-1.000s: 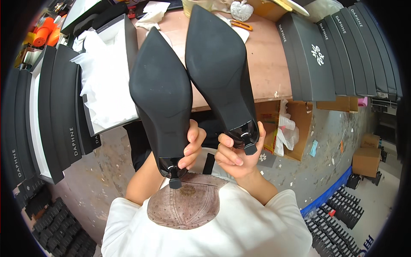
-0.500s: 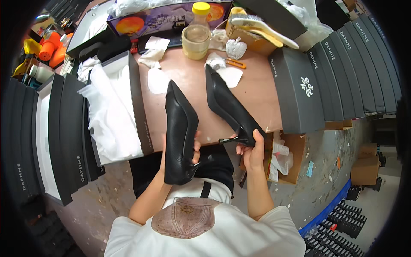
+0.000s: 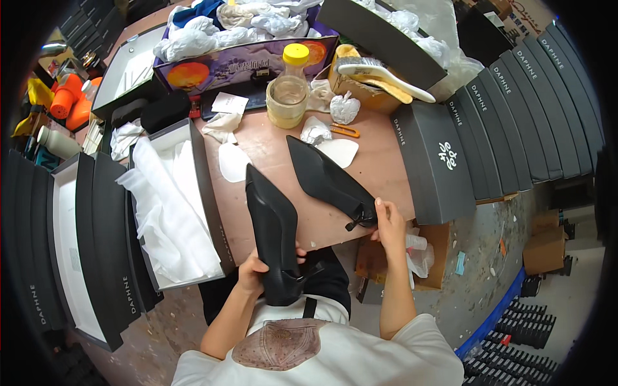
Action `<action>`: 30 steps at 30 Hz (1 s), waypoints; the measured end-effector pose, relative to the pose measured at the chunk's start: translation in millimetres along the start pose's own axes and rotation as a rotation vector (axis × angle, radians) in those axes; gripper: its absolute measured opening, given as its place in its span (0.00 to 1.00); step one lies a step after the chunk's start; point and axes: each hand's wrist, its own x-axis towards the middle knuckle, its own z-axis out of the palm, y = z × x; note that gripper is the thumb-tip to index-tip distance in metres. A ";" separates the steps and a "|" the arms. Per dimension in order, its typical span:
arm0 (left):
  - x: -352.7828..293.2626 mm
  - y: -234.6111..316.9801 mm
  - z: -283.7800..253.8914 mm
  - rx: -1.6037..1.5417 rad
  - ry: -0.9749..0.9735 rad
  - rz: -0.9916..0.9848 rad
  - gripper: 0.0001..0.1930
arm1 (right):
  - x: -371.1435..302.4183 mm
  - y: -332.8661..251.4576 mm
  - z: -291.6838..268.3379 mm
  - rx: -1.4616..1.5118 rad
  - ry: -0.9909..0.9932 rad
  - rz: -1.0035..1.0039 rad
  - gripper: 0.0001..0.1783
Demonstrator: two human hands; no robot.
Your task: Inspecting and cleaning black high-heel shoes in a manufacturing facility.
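My left hand [image 3: 253, 273] is closed around the heel end of a black pointed high-heeled shoe [image 3: 273, 222], its thumb on the left side and fingertips showing on the right. The shoe hangs over the table's front edge, toe pointing away from me. In my right hand [image 3: 389, 225], a second black high-heeled shoe [image 3: 328, 180] is pinched by the back of its heel. That shoe lies tilted on its side above the pinkish table [image 3: 380, 167], its thin heel toward me. Close to the toes are two white pads, one left [image 3: 235, 162] and one right [image 3: 339, 152].
At left an open grey shoe box [image 3: 211, 193] holds white tissue paper [image 3: 170, 219]. Dark shoe boxes [image 3: 432, 164] line the right side. Behind stand a yellow-capped bottle [image 3: 288, 93], crumpled paper [image 3: 344, 108], an orange tool [image 3: 346, 130], a white brush [image 3: 386, 80] and a purple carton [image 3: 225, 71].
The view has shifted, so the table things sit lower in the picture. The right shoe has rolled in my right hand, turning its heel toward me. My left thumb now shows on the left shoe's side.
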 end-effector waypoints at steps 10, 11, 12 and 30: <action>26.1 10.8 15.5 0.197 0.207 0.082 0.29 | 139.0 -128.0 -5.2 -0.686 0.576 -1.144 0.19; 27.5 10.9 18.5 0.262 0.347 0.060 0.27 | 153.3 -134.9 -3.0 -0.678 0.584 -1.146 0.19; 28.4 10.5 20.1 0.327 0.485 0.035 0.26 | 165.0 -139.0 -4.6 -0.780 0.568 -1.155 0.16; 22.4 13.9 22.3 1.212 0.682 0.528 0.49 | 233.1 -146.5 -41.2 0.974 -0.575 -0.223 0.17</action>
